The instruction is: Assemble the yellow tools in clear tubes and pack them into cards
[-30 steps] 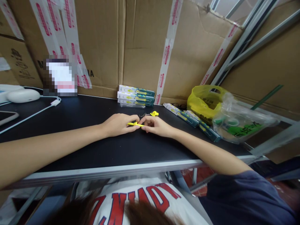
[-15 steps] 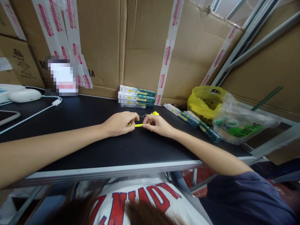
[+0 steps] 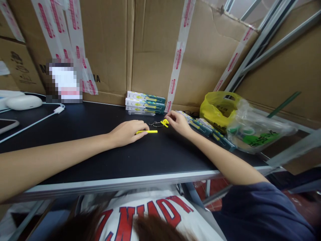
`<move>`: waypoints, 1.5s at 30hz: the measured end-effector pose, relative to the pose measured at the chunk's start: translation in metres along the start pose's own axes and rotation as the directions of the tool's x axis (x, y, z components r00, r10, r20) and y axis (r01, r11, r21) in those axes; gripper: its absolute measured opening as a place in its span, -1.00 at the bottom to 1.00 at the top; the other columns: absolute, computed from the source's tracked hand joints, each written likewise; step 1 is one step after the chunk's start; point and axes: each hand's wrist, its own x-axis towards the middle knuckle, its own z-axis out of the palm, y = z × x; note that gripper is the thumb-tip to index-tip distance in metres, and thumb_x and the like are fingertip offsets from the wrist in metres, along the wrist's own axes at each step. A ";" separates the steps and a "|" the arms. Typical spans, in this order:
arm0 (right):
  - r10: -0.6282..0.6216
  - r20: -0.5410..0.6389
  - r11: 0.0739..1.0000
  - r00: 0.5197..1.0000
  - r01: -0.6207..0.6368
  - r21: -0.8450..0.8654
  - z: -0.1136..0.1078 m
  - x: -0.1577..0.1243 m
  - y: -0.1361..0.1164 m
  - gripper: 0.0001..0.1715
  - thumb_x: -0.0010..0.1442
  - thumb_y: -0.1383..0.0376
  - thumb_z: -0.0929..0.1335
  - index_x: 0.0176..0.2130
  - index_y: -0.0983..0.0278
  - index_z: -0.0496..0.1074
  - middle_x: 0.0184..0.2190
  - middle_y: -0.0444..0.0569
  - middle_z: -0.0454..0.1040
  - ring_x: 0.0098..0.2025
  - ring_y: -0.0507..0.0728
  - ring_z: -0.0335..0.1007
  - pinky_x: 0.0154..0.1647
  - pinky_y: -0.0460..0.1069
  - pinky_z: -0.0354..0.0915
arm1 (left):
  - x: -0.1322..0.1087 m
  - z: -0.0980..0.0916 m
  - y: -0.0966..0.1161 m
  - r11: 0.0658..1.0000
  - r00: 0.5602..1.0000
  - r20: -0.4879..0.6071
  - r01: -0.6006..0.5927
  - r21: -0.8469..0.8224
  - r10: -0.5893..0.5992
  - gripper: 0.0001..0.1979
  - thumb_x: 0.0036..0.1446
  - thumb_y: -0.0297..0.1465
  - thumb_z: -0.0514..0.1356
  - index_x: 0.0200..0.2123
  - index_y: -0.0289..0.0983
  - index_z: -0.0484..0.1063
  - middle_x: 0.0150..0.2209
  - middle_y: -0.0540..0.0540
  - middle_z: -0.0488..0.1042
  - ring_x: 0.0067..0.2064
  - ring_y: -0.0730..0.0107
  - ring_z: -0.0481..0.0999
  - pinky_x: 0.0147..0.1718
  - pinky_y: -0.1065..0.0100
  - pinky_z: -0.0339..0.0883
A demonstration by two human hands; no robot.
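My left hand [image 3: 130, 131] is closed around one end of a thin yellow plastic bar [image 3: 151, 131], low over the black tabletop. The bar's free end points right; the rest is hidden in my fingers. My right hand [image 3: 177, 123] reaches over a small yellow plastic piece [image 3: 165, 123], its fingers bent and apart from the thumb, and I see nothing in its grasp. Thin metal hooks [image 3: 156, 124] lie just left of that piece, between my hands.
Several printed small boxes [image 3: 145, 102] are stacked at the back against cardboard [image 3: 150, 60]. More such boxes [image 3: 200, 126] lie at right, beside a yellow bag [image 3: 213, 107] and a clear bag [image 3: 260, 134]. A white cable [image 3: 32, 124] and phone [image 3: 8, 124] are at left.
My right hand has let go of the yellow bar and moved right and away from me, to the small yellow piece. My left hand still holds the bar.
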 end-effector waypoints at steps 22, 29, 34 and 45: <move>-0.128 0.632 0.597 0.764 0.569 -0.566 0.031 0.059 -0.045 -0.75 0.15 0.33 0.36 -0.14 0.33 0.49 -0.07 0.15 0.45 -0.01 0.25 0.29 -0.13 0.03 0.17 | 0.000 0.002 -0.001 1.000 1.000 0.007 0.021 0.010 -0.021 -0.75 0.30 -0.29 0.00 -0.13 -0.23 0.43 -0.22 -0.06 0.52 -0.20 0.30 0.49 -0.23 0.33 0.25; 0.092 0.709 0.659 0.700 0.490 -0.570 0.045 0.091 -0.055 -0.76 0.08 0.38 0.37 -0.20 0.32 0.52 -0.19 0.11 0.54 -0.19 0.19 0.43 -0.31 -0.02 0.16 | 0.002 0.002 0.001 0.999 1.000 0.008 0.008 0.035 -0.008 -0.73 0.32 -0.29 -0.02 -0.11 -0.23 0.43 -0.19 -0.07 0.54 -0.16 0.27 0.50 -0.20 0.32 0.26; 0.088 0.676 0.754 0.732 0.395 -0.526 0.019 0.100 -0.049 -0.70 0.08 0.40 0.34 -0.14 0.30 0.49 -0.17 0.04 0.55 -0.23 0.12 0.42 -0.35 -0.06 0.16 | 0.002 0.000 0.002 0.999 1.000 0.000 0.022 0.038 -0.022 -0.73 0.31 -0.29 -0.03 -0.12 -0.23 0.44 -0.22 -0.08 0.54 -0.17 0.26 0.50 -0.22 0.31 0.26; -0.041 0.591 0.719 0.806 0.435 -0.542 0.028 0.092 -0.027 -0.74 0.12 0.43 0.32 -0.16 0.29 0.48 -0.15 0.05 0.53 -0.18 0.13 0.42 -0.35 -0.06 0.14 | 0.001 0.001 0.000 0.999 1.000 -0.007 0.026 0.031 -0.026 -0.74 0.30 -0.28 -0.01 -0.14 -0.22 0.43 -0.25 -0.08 0.53 -0.22 0.28 0.50 -0.25 0.33 0.26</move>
